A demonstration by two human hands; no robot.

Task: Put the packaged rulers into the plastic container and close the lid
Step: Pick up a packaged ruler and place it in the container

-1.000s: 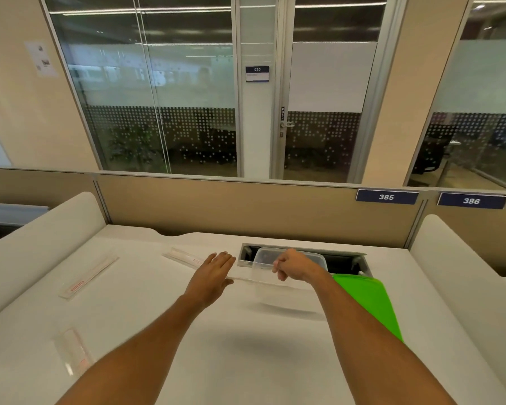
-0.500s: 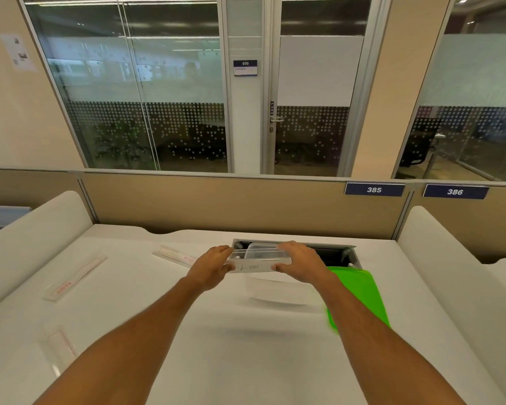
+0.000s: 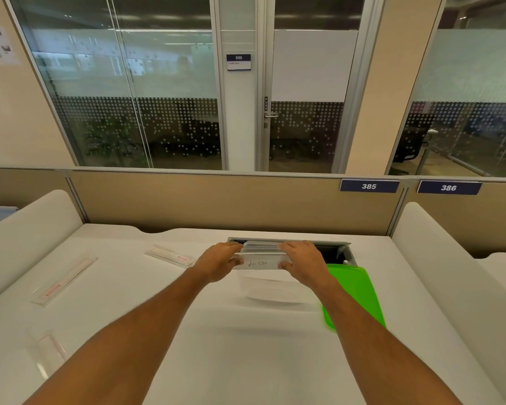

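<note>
A: Where is the plastic container (image 3: pixel 259 263) found relative to the hands?

B: It is held between them, raised above the white desk (image 3: pixel 246 355) in front of the cable slot (image 3: pixel 333 249). The left hand (image 3: pixel 218 263) is closed on its left end and the right hand (image 3: pixel 303 263) on its right end, thumbs on the near side and fingers curled over the top. A white label with handwriting is seen on the near wall. Whether the container is tilted cannot be told for certain. A pale shadow or reflection is cast on the desk below it.

A: How many packaged rulers are counted?

B: Three are seen, all flat on the desk and well apart from the hands. One packaged ruler (image 3: pixel 171 255) lies just left of the left hand, a second ruler packet (image 3: pixel 66 280) lies further left, and a third clear packet (image 3: pixel 48 350) lies near the left forearm, blurred. One green lid (image 3: pixel 355 293) is seen, lying on the desk beside the right forearm and partly hidden by it. Whether anything is inside the container cannot be told.

A: And the surroundings?

B: The desk is bounded by a beige partition (image 3: pixel 216 203) at the back, on which plates numbered 385 (image 3: pixel 369 186) and 386 (image 3: pixel 448 187) are fixed, and by white side dividers. Beyond it, glass walls with a dotted frosting and a glass door (image 3: pixel 301 97) marked "PUSH" are seen.
</note>
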